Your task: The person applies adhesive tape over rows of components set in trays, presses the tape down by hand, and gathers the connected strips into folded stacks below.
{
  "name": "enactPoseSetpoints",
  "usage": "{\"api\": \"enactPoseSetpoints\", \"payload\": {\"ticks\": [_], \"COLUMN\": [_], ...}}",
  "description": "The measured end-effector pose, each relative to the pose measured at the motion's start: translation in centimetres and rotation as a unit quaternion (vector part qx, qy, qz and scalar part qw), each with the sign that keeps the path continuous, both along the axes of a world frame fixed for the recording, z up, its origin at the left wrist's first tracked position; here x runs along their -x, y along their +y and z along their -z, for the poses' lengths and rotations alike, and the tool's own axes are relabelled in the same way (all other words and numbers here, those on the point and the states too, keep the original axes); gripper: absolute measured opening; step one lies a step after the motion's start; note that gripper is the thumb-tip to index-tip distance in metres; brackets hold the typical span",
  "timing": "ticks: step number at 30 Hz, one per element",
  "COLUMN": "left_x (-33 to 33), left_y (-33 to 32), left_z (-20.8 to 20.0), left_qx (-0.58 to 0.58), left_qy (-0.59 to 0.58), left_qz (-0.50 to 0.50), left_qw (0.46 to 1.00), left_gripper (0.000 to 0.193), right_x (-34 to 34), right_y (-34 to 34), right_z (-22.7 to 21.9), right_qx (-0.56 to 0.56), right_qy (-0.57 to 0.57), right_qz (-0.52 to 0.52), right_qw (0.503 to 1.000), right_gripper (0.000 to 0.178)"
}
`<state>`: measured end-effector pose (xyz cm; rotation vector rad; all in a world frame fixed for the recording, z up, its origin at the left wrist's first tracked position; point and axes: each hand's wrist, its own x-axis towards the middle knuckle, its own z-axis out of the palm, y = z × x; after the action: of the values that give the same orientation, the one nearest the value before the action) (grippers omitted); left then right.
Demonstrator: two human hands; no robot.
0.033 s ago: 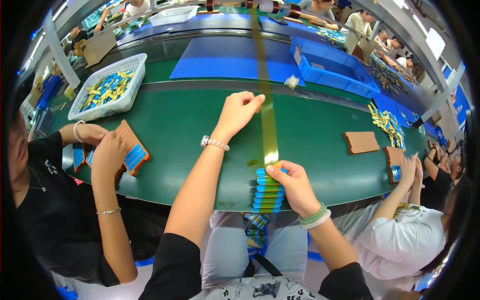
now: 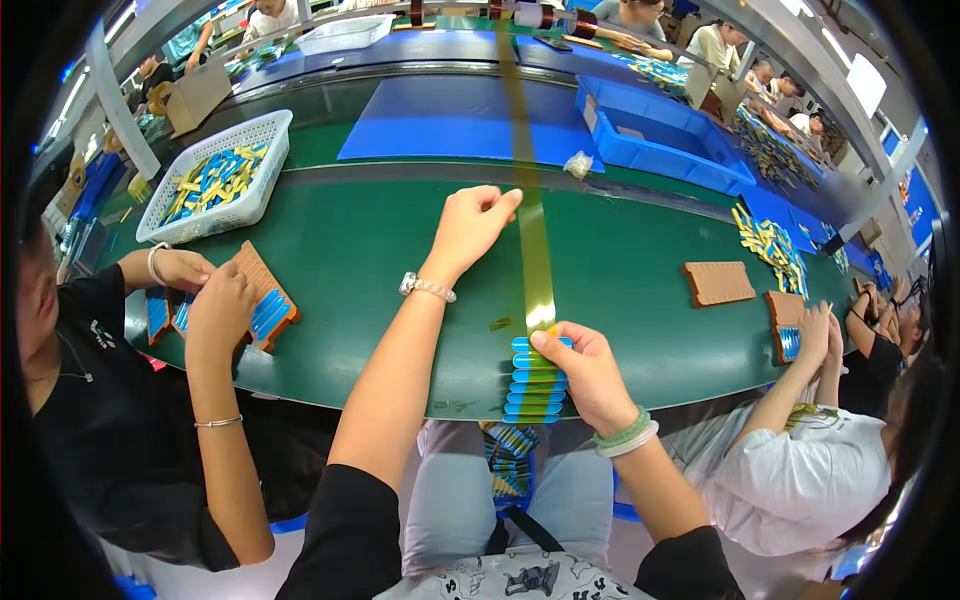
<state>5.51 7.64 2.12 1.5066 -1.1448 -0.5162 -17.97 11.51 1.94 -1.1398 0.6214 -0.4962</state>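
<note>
Many blue strips (image 2: pixel 522 388) line yellow tape (image 2: pixel 537 275). The right hand (image 2: pixel 590 375) pinches both, maybe for straightness; the left hand (image 2: pixel 476 228) curls, hold unclear.

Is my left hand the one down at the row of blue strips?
No, your right hand is at the blue strips, while your left hand is farther up, beside the amber tape.

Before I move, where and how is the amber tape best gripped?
I'd pinch the amber tape lightly midway, by its left edge, coming from the left: it runs as a flat, narrow, straight band, the left hand sits beside that edge, and the right hand takes up the lower end at the blue strips.
</note>
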Motion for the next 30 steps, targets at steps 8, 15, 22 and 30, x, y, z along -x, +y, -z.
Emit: {"api": "enactPoseSetpoints", "payload": {"ticks": [8, 15, 22, 30], "left_x": [1.8, 10.9, 14.7, 17.1], "left_y": [3.1, 9.6, 13.5, 15.7], "left_z": [-1.1, -4.7, -4.0, -5.9], "left_qx": [0.1, 0.208, 0.164, 0.139], "left_qy": [-0.036, -0.655, -0.779, -0.784], "left_qz": [-0.16, 0.055, 0.106, 0.089], "left_qw": [0.981, 0.725, 0.596, 0.598], "left_gripper": [0.038, 0.016, 0.008, 0.008], "right_x": [7.1, 8.5, 9.4, 9.3], "right_y": [7.9, 7.4, 15.2, 16.8], "right_z": [2.7, 8.2, -2.3, -4.0], "right_qx": [0.016, 0.148, 0.687, 0.677], "right_qy": [0.067, 0.176, 0.052, 0.045], "right_qz": [0.004, 0.113, 0.158, 0.092], "right_qw": [0.998, 0.967, 0.707, 0.729], "right_gripper": [0.019, 0.022, 0.045, 0.049]}}
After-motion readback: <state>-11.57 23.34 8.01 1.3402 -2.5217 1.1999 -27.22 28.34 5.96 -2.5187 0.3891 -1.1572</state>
